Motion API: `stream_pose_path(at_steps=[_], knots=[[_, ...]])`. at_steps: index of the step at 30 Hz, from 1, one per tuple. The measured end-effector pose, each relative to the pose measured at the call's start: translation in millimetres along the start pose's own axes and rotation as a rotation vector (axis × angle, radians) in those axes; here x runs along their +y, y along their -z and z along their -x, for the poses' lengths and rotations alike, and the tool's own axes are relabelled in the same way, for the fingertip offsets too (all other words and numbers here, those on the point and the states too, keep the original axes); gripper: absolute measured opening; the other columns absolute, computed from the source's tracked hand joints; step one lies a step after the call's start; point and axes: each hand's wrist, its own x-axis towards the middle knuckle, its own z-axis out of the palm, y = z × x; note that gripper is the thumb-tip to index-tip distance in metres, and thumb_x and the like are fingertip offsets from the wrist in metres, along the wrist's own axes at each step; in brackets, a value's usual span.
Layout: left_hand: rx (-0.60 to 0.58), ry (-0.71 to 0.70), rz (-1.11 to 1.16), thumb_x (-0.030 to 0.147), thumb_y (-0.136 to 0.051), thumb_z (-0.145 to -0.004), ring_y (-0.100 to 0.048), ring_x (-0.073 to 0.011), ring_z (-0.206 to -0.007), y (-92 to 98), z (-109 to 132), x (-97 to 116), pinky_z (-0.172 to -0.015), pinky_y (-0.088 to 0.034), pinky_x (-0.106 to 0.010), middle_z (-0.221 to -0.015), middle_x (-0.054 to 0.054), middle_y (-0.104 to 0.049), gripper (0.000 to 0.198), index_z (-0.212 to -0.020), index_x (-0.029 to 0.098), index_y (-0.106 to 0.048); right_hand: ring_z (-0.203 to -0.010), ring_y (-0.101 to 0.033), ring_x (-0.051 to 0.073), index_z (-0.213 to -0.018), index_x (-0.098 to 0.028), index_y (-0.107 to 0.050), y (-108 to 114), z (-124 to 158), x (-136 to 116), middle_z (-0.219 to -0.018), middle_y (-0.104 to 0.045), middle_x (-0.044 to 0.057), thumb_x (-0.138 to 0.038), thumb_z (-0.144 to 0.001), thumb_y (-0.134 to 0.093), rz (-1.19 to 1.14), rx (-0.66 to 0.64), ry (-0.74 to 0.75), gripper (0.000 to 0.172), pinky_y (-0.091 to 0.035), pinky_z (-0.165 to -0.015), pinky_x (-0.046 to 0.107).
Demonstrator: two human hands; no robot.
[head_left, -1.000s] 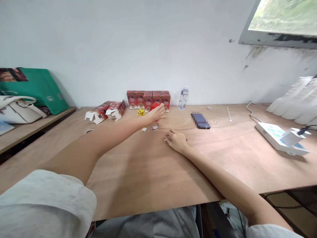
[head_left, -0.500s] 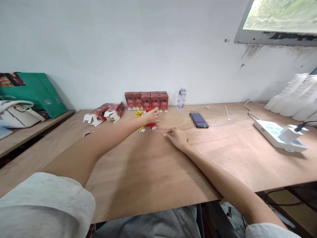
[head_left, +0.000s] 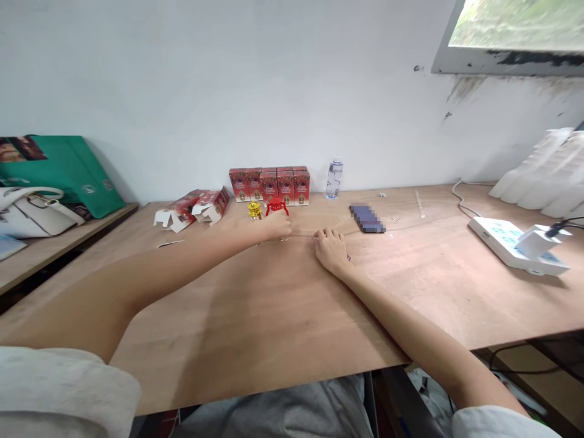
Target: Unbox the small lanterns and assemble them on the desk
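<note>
My left hand [head_left: 276, 225] is closed low in front of a small red lantern [head_left: 276, 205], hiding its lower part. Whatever its fingers hold is hidden. Just left of the red lantern stands a gold lantern [head_left: 254, 210], partly covered by my left hand and forearm. My right hand [head_left: 332, 248] rests on the tabletop to the right, back upward and fingers curled. A thin light sliver shows at its fingertips, too small to name. A small purplish thing [head_left: 349, 257] peeks out beside its wrist side.
Several red printed boxes [head_left: 277, 185] stand against the wall; two opened boxes [head_left: 210, 207] lie left of them. A clear bottle [head_left: 334, 179], a blurred phone [head_left: 367, 218] and a power strip [head_left: 515, 246] are to the right. Bags [head_left: 68, 173] sit far left.
My left hand has come down from the red lantern's top to its front, so the top now shows. My right hand has shifted slightly right and turned, its fingers curling.
</note>
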Motion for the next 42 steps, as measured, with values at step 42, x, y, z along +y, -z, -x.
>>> stream_pose_path(at_steps=[42], knots=[[-0.061, 0.04, 0.052, 0.01, -0.057, -0.068, -0.065, -0.0215, -0.075, 6.1, 1, 15, -0.077, -0.036, -0.035, -0.077, -0.012, -0.072, 0.014, -0.07, 0.015, -0.069, -0.101, -0.047, 0.026, -0.106, -0.015, -0.058, -2, 1, -2, -0.109, -0.058, 0.013, -0.021, -0.091, -0.035, 0.013, 0.054, 0.057, 0.028, -0.028, -0.08, 0.035]])
